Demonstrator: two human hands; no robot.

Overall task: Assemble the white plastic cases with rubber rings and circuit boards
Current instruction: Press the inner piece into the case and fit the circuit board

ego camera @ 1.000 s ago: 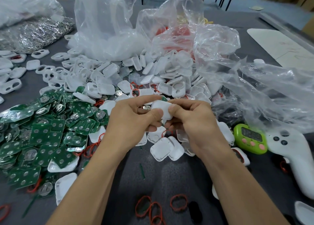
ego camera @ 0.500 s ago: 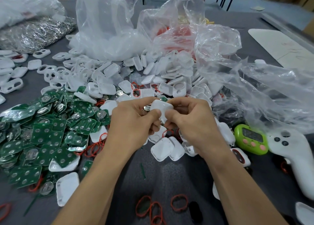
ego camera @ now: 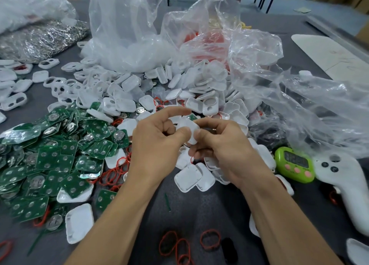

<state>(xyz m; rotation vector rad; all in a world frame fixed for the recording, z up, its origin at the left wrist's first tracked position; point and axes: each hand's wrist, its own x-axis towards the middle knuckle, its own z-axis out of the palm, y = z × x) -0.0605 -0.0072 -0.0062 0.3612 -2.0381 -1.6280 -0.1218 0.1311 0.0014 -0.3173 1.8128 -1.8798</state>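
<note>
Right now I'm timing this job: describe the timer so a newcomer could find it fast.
Start at the clear plastic bag on the right. Below its near edge, left of the white controller, sits the timer: the only lime-green thing, with a dark display and pink buttons.

One white case (ego camera: 187, 130) sits pinched in my fingers (ego camera: 205, 135); green circuit boards (ego camera: 60, 156) heap left, red rubber rings (ego camera: 210, 239) lie near me.

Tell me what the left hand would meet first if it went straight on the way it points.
The left hand points forward and rightward: it meets the case pinched between it and the right hand at once. Beyond lies the case pile; depth unclear.
</note>
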